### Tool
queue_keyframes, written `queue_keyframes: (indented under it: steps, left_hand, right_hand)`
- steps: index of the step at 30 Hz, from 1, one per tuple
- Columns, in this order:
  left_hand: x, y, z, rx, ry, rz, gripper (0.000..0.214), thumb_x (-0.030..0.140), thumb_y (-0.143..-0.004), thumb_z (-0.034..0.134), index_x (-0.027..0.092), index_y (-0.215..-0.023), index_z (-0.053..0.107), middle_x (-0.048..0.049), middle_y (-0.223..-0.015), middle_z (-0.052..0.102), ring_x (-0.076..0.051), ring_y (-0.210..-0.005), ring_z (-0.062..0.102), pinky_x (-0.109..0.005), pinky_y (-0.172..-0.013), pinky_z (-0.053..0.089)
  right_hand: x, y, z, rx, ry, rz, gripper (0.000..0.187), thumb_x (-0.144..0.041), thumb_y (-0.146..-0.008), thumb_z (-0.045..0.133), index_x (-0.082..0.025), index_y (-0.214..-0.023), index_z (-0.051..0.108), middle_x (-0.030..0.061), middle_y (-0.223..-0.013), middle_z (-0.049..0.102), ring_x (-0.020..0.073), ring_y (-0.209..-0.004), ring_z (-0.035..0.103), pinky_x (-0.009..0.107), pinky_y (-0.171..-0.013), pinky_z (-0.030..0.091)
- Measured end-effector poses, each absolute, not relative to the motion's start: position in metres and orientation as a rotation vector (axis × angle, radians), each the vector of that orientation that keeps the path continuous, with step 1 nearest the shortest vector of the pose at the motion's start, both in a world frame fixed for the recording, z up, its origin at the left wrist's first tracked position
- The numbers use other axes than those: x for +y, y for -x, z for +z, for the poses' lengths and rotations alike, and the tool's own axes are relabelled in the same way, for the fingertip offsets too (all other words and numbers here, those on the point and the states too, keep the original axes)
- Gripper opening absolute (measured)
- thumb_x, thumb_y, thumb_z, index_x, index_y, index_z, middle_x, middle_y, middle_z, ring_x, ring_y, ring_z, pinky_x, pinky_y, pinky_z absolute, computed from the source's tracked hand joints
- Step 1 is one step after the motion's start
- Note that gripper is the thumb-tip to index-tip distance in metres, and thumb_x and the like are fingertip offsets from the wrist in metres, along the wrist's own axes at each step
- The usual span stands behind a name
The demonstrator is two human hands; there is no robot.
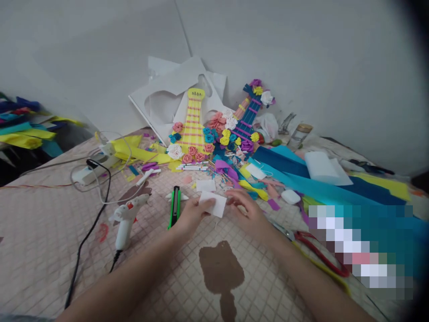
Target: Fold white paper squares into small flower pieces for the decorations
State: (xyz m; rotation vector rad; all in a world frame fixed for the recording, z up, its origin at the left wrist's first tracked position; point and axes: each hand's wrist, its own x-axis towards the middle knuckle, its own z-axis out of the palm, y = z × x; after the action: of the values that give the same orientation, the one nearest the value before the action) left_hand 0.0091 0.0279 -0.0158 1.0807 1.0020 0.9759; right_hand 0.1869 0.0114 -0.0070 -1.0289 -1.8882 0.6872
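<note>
Head view: a small white paper rectangle [216, 205] is held over the tabletop [50, 219], between the two hands.
Left hand [190, 215]: its fingers pinch the paper's left side, closed down, thumb on top.
Right hand [246, 209]: its fingers are loosely bent and parted at the paper's right edge, apparently holding nothing; contact I cannot tell.
Pinch: held from one side, the paper might bend or slip if its free edge is knocked.
Green utility knife [174, 205]: beside the left hand; a careless sideways move could cut, were the blade out, which I cannot tell.
Glue gun [124, 226]: left of the knife; if hot, a brush could burn.
Red-handled scissors [284, 231]: near the right forearm, which could catch them.
</note>
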Motion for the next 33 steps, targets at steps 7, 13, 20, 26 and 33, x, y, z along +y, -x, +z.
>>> queue_keyframes:
  steps: [7,13,20,26,33]
  left_hand:
    - [0.007,-0.012,0.000,0.768,-0.498,0.947,0.017,0.020,-0.068,0.068,0.011,-0.082,0.066,-0.0056,-0.084,0.065,-0.010,-0.075,0.057,-0.019,-0.068,0.043]
    - [0.007,-0.012,-0.008,0.754,-0.581,0.992,0.012,0.021,-0.070,0.066,0.012,-0.078,0.066,-0.0030,-0.075,0.064,-0.010,-0.070,0.055,-0.019,-0.066,0.043]
    - [0.008,-0.002,-0.003,0.914,-1.127,1.060,0.025,0.029,-0.076,0.057,0.015,-0.096,0.060,-0.0009,-0.072,0.059,-0.011,-0.066,0.052,-0.021,-0.060,0.040]
    - [-0.003,0.006,0.005,0.820,-1.365,1.017,0.029,0.032,-0.083,0.045,0.021,-0.110,0.048,-0.0035,-0.083,0.058,-0.016,-0.076,0.054,-0.028,-0.071,0.043]
    - [-0.002,0.004,0.000,0.907,-1.574,1.056,0.022,0.020,-0.072,0.062,0.018,-0.094,0.058,-0.0059,-0.096,0.060,-0.017,-0.086,0.056,-0.027,-0.076,0.044]
  right_hand:
    - [-0.008,-0.174,-0.015,-2.049,0.901,0.338,0.036,-0.006,-0.080,0.045,-0.029,-0.106,0.057,0.0042,-0.090,0.049,0.0141,-0.086,0.052,0.027,-0.073,0.047]
    - [-0.014,-0.175,-0.013,-1.879,0.973,0.339,0.026,-0.009,-0.078,0.049,-0.025,-0.096,0.061,0.0032,-0.083,0.059,0.0135,-0.076,0.058,0.026,-0.066,0.048]
    - [-0.018,-0.178,-0.012,-1.739,1.106,0.444,0.017,-0.016,-0.077,0.055,-0.025,-0.089,0.064,0.0016,-0.086,0.068,0.0148,-0.078,0.064,0.027,-0.071,0.051]
    - [-0.017,-0.177,-0.011,-1.527,1.175,0.688,0.011,-0.021,-0.075,0.059,-0.024,-0.084,0.066,0.0018,-0.084,0.068,0.0149,-0.077,0.063,0.027,-0.070,0.052]
    - [-0.019,-0.176,-0.002,-1.432,1.182,0.824,0.008,-0.023,-0.074,0.060,-0.022,-0.080,0.064,0.0012,-0.077,0.068,0.0139,-0.068,0.064,0.025,-0.063,0.054]
